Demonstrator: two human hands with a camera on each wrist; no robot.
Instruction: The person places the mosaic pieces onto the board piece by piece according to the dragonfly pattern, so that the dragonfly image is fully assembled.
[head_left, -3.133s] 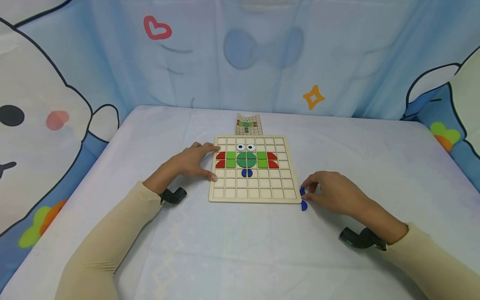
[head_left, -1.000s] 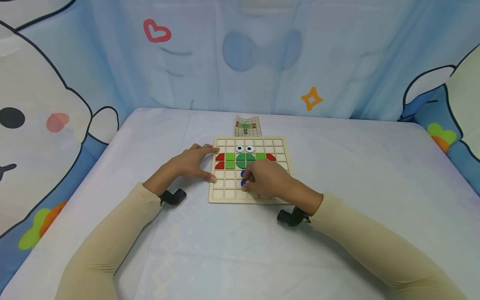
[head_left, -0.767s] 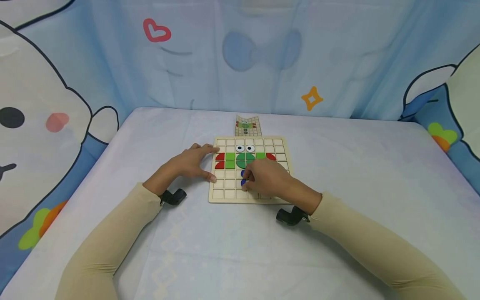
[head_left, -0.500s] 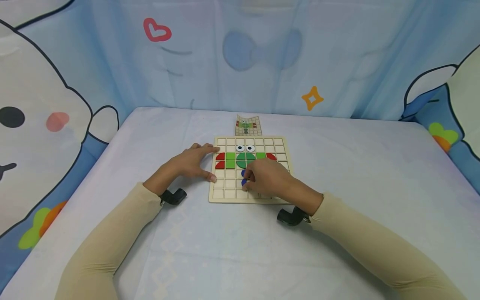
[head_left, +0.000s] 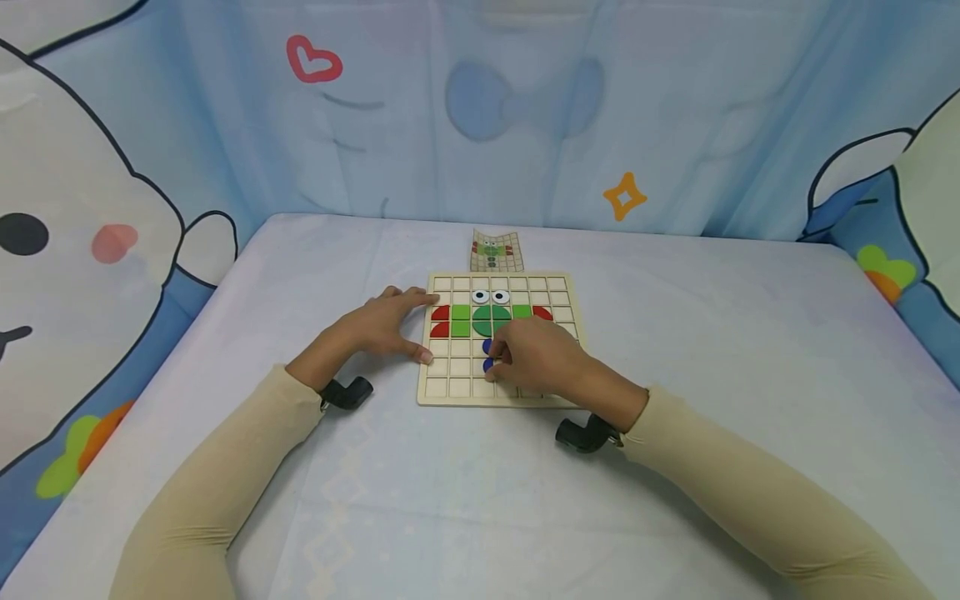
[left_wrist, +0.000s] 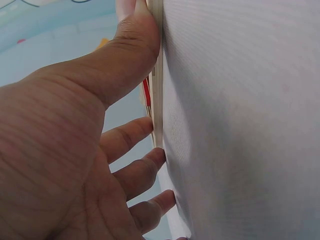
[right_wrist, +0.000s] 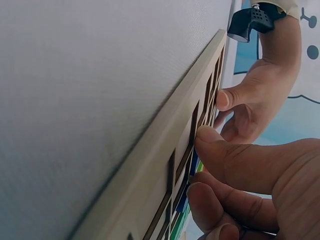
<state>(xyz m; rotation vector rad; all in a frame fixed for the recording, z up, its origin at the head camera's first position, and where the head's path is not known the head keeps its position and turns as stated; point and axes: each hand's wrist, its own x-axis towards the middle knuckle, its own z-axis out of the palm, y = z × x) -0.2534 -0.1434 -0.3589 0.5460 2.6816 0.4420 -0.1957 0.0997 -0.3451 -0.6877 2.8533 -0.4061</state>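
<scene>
A square wooden grid board [head_left: 459, 387] lies on the white table. It carries white-and-black eye discs [head_left: 480, 297], dark green quarter-round pieces [head_left: 482, 323], light green squares [head_left: 461, 313] and red curved pieces [head_left: 440, 314]. My left hand [head_left: 378, 323] rests at the board's left edge, thumb and fingers spread. Over the board's lower middle, my right hand [head_left: 542, 357] has thumb and index finger curled at a blue half-round piece [right_wrist: 194, 163], pinching it low at the grid. Blue half-round pieces [head_left: 487, 366] show left of its fingertips; the hand hides the cells to the right.
A small pattern card [head_left: 497, 252] with a similar picture lies just behind the board. White cloth [head_left: 420, 500] covers the table, and a blue printed curtain [head_left: 525, 108] hangs behind. Each wrist wears a black camera [head_left: 348, 393].
My right hand has moved left from the board's right edge onto its lower middle, and the blue pieces beside that edge are gone from there. Over the last second little differs. My left hand stays put.
</scene>
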